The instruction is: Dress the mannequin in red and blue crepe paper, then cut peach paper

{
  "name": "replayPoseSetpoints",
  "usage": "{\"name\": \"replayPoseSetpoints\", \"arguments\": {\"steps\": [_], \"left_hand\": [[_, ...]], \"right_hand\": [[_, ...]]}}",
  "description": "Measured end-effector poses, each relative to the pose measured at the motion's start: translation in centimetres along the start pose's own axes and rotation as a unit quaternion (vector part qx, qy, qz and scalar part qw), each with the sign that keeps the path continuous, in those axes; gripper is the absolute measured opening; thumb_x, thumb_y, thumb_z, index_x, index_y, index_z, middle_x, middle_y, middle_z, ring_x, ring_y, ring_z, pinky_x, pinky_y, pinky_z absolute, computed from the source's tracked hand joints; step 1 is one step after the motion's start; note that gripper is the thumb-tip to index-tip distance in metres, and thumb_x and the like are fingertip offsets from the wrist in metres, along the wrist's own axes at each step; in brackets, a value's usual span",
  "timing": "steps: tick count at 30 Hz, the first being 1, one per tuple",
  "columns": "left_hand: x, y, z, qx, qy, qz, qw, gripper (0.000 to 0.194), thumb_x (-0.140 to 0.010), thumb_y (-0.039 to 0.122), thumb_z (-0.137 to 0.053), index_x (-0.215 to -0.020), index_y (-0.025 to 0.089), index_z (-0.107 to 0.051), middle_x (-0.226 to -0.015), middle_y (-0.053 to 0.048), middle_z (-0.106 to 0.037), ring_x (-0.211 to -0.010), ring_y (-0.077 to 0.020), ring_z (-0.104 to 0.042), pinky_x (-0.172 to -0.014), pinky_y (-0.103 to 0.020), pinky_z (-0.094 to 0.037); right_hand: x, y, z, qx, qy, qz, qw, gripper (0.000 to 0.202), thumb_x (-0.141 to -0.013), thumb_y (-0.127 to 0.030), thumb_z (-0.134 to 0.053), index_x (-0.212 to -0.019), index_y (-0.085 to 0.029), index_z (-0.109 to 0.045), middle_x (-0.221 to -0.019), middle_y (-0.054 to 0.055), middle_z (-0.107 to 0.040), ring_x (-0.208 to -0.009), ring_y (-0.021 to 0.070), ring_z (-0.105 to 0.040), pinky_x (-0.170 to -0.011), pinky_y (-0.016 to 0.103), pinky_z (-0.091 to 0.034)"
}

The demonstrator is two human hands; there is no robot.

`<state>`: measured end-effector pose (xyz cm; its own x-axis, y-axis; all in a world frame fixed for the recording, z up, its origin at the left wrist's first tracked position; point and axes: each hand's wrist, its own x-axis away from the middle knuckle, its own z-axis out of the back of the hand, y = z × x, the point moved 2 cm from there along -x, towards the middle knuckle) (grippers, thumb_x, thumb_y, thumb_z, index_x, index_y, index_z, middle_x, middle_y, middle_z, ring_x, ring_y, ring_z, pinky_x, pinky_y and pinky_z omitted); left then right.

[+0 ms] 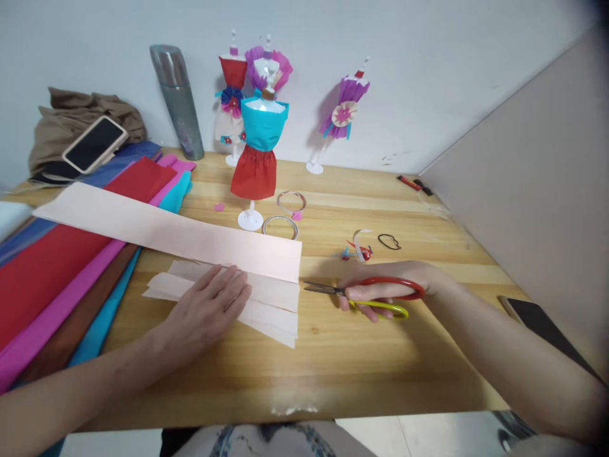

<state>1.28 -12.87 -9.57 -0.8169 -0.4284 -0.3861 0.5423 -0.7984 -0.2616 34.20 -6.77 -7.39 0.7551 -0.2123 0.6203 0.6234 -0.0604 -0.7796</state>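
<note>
My left hand [212, 303] lies flat, fingers stretched out, on several pale cut strips of paper [273, 295]. Just beyond them runs a long pale pink paper band [214, 241], its far left end resting over coloured rolls. In my right hand [368, 293] is a pair of scissors [323, 289] with one red and one yellow handle loop. The blades look nearly closed and point left, their tips a little right of the paper's cut edges and apart from them. Part of the strips is hidden beneath my left hand.
Small dress forms in paper outfits, one in turquoise and red [259, 171], stand behind. A grey flask [178, 105], a phone [95, 145] and coloured paper rolls [61, 273] are left. Rings [280, 227], scraps [364, 251], a black band [389, 241] and another phone [547, 327] lie about.
</note>
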Motion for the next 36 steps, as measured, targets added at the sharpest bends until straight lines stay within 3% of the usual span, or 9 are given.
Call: {"name": "replayPoseSetpoints", "arguments": {"steps": [4,9,15,19,23,26,29,33,36], "left_hand": [[-0.1,0.1,-1.1,-0.013,0.012,0.01,1.0,0.029,-0.087,-0.003,-0.047,-0.102,0.005,-0.07,-0.106,-0.014,-0.073,-0.1,-0.0252,-0.064,-0.091,-0.036,-0.052],[0.3,0.0,-1.2,0.009,0.043,0.02,0.999,0.028,-0.086,-0.005,-0.046,-0.09,0.008,-0.07,-0.092,-0.012,-0.073,-0.089,-0.0222,-0.065,-0.08,-0.033,-0.055],[0.6,0.1,-1.4,0.039,0.073,0.033,0.996,0.025,-0.086,-0.004,-0.046,-0.094,0.009,-0.066,-0.096,-0.011,-0.072,-0.093,-0.0226,-0.064,-0.081,-0.034,-0.054],[0.6,0.2,-1.4,0.058,0.05,0.049,0.996,0.027,-0.085,-0.004,-0.045,-0.093,0.012,-0.065,-0.088,-0.009,-0.069,-0.085,-0.0214,-0.061,-0.072,-0.032,-0.053],[0.1,0.2,-0.9,0.039,0.036,0.043,0.998,0.029,-0.085,-0.005,-0.046,-0.104,0.007,-0.064,-0.084,-0.009,-0.067,-0.077,-0.0211,-0.058,-0.065,-0.032,-0.053],[-0.3,0.1,-0.6,0.015,0.043,0.036,0.998,0.027,-0.086,-0.003,-0.047,-0.103,0.005,-0.066,-0.087,-0.011,-0.067,-0.082,-0.023,-0.058,-0.072,-0.034,-0.054],[-0.6,-0.1,-0.7,0.008,0.036,0.041,0.998,0.033,-0.084,-0.003,-0.044,-0.106,0.006,-0.067,-0.104,-0.016,-0.069,-0.102,-0.0273,-0.058,-0.089,-0.039,-0.052],[-1.2,-0.3,-1.1,0.027,-0.043,0.057,0.997,0.042,-0.081,0.005,-0.049,-0.122,0.005,-0.062,-0.128,-0.017,-0.063,-0.121,-0.0327,-0.052,-0.104,-0.048,-0.044],[-1.6,0.0,-1.3,0.069,-0.111,0.059,0.99,0.039,-0.083,0.009,-0.052,-0.12,0.006,-0.064,-0.12,-0.016,-0.067,-0.112,-0.03,-0.058,-0.101,-0.046,-0.046]], "right_hand": [[-0.7,-0.1,0.0,-0.025,0.003,-0.027,0.999,0.065,-0.092,-0.069,-0.043,-0.107,-0.01,-0.063,-0.067,0.005,-0.068,-0.045,0.0085,-0.055,-0.043,0.021,-0.038],[-1.3,-0.1,0.1,-0.064,0.017,0.016,0.998,0.065,-0.095,-0.067,-0.038,-0.106,-0.009,-0.065,-0.067,0.006,-0.068,-0.044,0.0085,-0.054,-0.043,0.022,-0.034],[-2.1,-1.4,-0.2,-0.085,0.018,0.032,0.996,0.07,-0.093,-0.07,-0.038,-0.105,-0.006,-0.063,-0.066,0.007,-0.068,-0.037,0.0067,-0.047,-0.04,0.024,-0.029],[-2.5,-1.3,-0.2,-0.097,0.012,0.04,0.994,0.067,-0.096,-0.066,-0.035,-0.105,-0.005,-0.062,-0.067,0.008,-0.069,-0.037,0.0062,-0.046,-0.04,0.024,-0.028],[-2.7,-0.7,-0.1,-0.109,0.015,0.045,0.993,0.067,-0.096,-0.066,-0.035,-0.106,-0.005,-0.061,-0.066,0.008,-0.069,-0.037,0.0065,-0.046,-0.039,0.023,-0.027],[-2.9,-0.4,-0.2,-0.118,0.004,0.052,0.992,0.067,-0.096,-0.065,-0.035,-0.107,-0.005,-0.061,-0.064,0.008,-0.068,-0.038,0.0076,-0.048,-0.038,0.022,-0.029],[-3.4,-0.2,-0.3,-0.134,-0.002,0.071,0.988,0.068,-0.097,-0.066,-0.033,-0.107,-0.005,-0.061,-0.062,0.007,-0.067,-0.039,0.009,-0.049,-0.038,0.022,-0.033],[-4.0,0.1,-0.4,-0.131,-0.019,0.068,0.989,0.073,-0.095,-0.07,-0.029,-0.105,-0.006,-0.062,-0.061,0.006,-0.066,-0.038,0.0093,-0.049,-0.038,0.023,-0.032],[-4.0,0.1,-0.5,-0.128,-0.021,0.059,0.99,0.077,-0.093,-0.074,-0.028,-0.104,-0.007,-0.063,-0.064,0.008,-0.067,-0.039,0.0089,-0.05,-0.037,0.023,-0.028]]}}
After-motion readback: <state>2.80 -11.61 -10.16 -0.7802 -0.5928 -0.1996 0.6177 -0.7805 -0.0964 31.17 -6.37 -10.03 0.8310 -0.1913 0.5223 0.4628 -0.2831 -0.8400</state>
